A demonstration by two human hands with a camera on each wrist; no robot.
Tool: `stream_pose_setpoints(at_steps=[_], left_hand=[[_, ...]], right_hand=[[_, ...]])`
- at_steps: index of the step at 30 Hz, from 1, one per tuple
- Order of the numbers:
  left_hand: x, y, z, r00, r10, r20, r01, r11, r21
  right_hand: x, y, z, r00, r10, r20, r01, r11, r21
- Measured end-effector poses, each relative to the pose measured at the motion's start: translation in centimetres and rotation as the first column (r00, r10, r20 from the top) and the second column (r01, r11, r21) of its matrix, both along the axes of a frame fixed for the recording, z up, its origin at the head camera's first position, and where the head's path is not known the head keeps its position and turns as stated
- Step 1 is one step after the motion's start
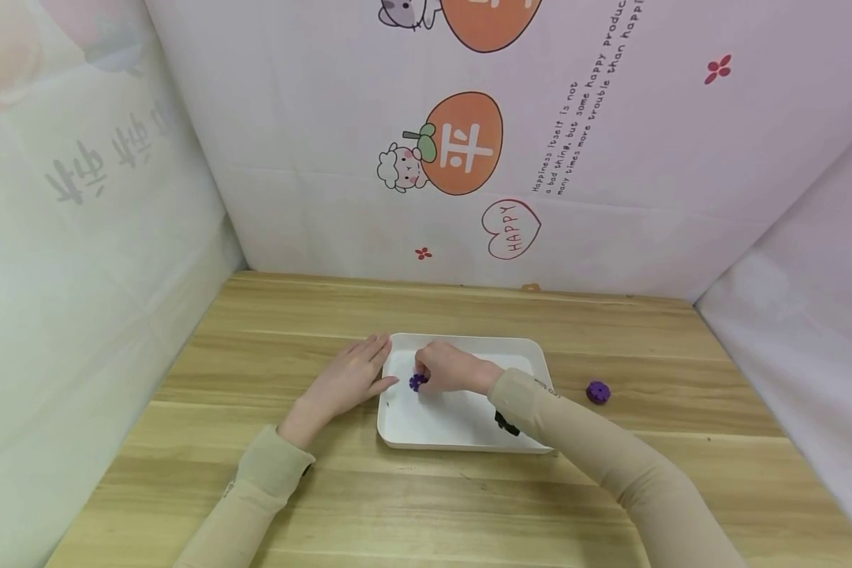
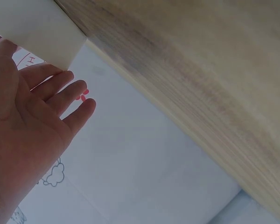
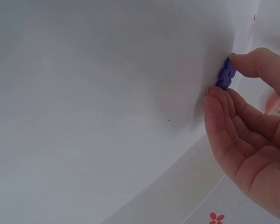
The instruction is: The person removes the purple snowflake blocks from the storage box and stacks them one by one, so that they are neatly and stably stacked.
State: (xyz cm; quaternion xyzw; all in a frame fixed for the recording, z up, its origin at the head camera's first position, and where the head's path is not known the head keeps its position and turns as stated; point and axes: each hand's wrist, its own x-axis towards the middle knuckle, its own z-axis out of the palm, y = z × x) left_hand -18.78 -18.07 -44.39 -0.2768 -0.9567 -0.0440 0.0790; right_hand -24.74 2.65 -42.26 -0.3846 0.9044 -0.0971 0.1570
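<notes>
A white rectangular tray (image 1: pixel 461 446) lies on the wooden table. Inside it, toward its left end, my right hand (image 1: pixel 449 368) pinches a small purple notched disc (image 1: pixel 416 382) between thumb and fingers. The right wrist view shows that disc (image 3: pixel 227 73) standing on edge near the tray floor, partly covered by the fingertips of the right hand (image 3: pixel 252 121). At the tray's left rim rests my left hand (image 1: pixel 351 377), its fingers fairly straight and its thumb over the edge. In the left wrist view the left hand (image 2: pixel 32 107) touches the tray's outer side (image 2: pixel 42 28).
Right of the tray, beyond its right rim, a purple notched piece (image 1: pixel 599 392) lies on the table (image 1: pixel 468 505). A printed cloth (image 1: pixel 312 142) hangs behind the table, and white cloth sides (image 1: pixel 99 260) flank it.
</notes>
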Motion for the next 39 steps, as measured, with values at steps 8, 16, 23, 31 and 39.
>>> stream_pose_setpoints(at_steps=[8, 16, 23, 31, 39], left_hand=[[0.0, 0.0, -0.1, 1.000, -0.005, -0.013, 0.005, 1.000, 0.006], [-0.1, 0.1, 0.1, 1.000, 0.006, -0.002, -0.006, 1.000, 0.004], [-0.1, 0.1, 0.0, 1.000, 0.000, -0.006, 0.000, 1.000, 0.005], [0.1, 0.1, 0.2, 1.000, -0.006, -0.014, 0.006, 1.000, -0.013], [0.2, 0.2, 0.2, 1.000, -0.009, -0.010, 0.009, 1.000, 0.001]], right_hand=[[0.0, 0.6, 0.3, 0.998, -0.042, 0.041, 0.043, 0.999, -0.012], [-0.1, 1.9, 1.2, 0.997, -0.068, 0.048, 0.069, 0.997, -0.019], [0.1, 3.8, 2.1, 0.996, -0.083, 0.036, 0.084, 0.995, -0.051], [0.1, 5.9, 2.6, 0.990, -0.130, 0.047, 0.134, 0.989, -0.070], [0.2, 8.0, 2.9, 0.990, -0.138, 0.016, 0.139, 0.984, -0.108]])
